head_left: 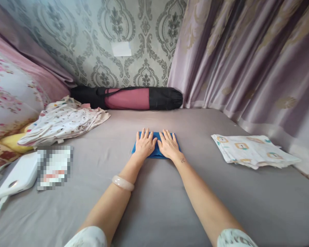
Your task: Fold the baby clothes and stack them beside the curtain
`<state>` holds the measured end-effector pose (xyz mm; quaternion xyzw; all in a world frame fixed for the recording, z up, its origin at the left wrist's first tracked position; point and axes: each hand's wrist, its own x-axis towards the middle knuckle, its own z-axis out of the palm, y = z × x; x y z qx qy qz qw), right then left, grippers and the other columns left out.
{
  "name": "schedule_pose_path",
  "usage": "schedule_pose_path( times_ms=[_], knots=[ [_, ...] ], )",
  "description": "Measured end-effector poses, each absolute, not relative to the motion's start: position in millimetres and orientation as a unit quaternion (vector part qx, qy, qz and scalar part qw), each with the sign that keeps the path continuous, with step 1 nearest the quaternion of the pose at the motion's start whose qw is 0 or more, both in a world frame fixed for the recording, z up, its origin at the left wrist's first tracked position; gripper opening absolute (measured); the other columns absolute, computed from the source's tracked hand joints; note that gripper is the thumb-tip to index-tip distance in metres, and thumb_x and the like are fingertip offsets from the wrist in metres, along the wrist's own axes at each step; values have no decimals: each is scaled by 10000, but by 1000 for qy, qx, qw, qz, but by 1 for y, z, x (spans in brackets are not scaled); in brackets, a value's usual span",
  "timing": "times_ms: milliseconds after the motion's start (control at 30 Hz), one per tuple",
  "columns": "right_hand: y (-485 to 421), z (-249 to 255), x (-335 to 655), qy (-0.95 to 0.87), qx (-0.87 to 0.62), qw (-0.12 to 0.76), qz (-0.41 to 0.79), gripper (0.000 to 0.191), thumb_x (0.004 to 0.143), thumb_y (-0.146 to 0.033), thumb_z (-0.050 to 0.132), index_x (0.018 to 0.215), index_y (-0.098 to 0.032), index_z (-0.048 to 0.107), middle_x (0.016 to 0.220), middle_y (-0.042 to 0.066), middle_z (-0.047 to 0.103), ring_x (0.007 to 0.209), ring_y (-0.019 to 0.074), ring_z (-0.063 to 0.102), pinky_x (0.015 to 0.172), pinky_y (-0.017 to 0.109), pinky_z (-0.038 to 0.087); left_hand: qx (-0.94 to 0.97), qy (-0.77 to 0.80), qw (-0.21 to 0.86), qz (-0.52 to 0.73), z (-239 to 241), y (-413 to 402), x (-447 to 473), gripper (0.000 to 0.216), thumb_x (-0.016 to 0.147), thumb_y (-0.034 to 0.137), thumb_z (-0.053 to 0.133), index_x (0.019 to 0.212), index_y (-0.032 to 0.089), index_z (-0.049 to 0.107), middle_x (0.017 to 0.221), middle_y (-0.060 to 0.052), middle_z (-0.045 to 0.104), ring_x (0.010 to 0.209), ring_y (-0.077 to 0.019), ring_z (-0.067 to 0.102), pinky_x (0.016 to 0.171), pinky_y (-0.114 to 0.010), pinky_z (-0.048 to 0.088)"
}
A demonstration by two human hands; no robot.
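Observation:
A folded blue cloth (157, 153) lies flat on the grey bed sheet (154, 192), in the middle of the view. My left hand (145, 144) rests palm down on its left half, fingers stretched forward. On the right half lies my right hand (168, 144), also flat with its fingers spread. The two thumbs nearly meet over the centre of the cloth. Much of the cloth is hidden under both hands. A pale bangle (123, 183) sits on my left forearm.
Folded white printed cloths (247, 150) lie at right, near the curtain (234, 61). At left are a rumpled patterned cloth (67, 120), a white power bank (19, 175) with a cable, and a blurred-out packet (55, 168). A black and pink rolled bag (127, 98) lies along the wall.

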<state>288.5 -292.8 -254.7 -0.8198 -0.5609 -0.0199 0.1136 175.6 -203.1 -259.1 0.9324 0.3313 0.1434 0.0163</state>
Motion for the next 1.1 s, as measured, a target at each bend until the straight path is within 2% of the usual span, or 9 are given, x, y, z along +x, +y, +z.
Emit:
schedule_pose_path(
  times_ms=[167,367,567,700,967,1100],
  knots=[
    [-292,-265,292,-549,-829,105,8,576,976,-396,245,1470,-114,335,1538,125,287,1432,254,200,1153,467,141,940,329,28,87,-268,-202,177,570,967,445,245,1452,169,359,1515,-159,330,1413,-312,256,1118,-551,205],
    [-293,-264,294,-550,-828,109,9,578,974,-408,254,1469,-123,342,1540,123,287,1432,256,200,1153,451,148,939,332,32,88,-266,-202,177,569,961,457,266,1444,176,370,1520,-154,322,1411,-309,263,1116,-537,218],
    [-300,-257,303,-479,-869,122,1,633,975,-420,234,1477,-35,276,1557,170,211,1445,273,136,1160,439,99,919,362,-6,159,-259,-195,171,598,961,462,249,1439,127,379,1507,-171,338,1431,-296,216,1157,-520,112],
    [-301,-261,307,-451,-884,116,45,683,974,-458,190,1472,3,261,1544,191,235,1433,286,181,1152,435,141,919,382,42,87,-266,-191,168,672,947,534,236,1459,108,331,1509,-184,328,1410,-315,267,1135,-493,211],
    [-301,-264,308,-450,-885,114,45,693,971,-465,202,1481,2,241,1550,169,231,1433,278,184,1156,419,147,915,387,81,80,-269,-187,167,692,940,552,253,1471,111,299,1536,-170,273,1425,-308,227,1133,-504,210],
    [-301,-258,306,-446,-888,104,49,687,970,-467,212,1482,-11,247,1551,159,236,1433,271,187,1158,435,138,906,396,114,99,-262,-187,163,669,945,517,284,1447,78,333,1521,-163,313,1417,-292,255,1136,-487,223]
  ],
)
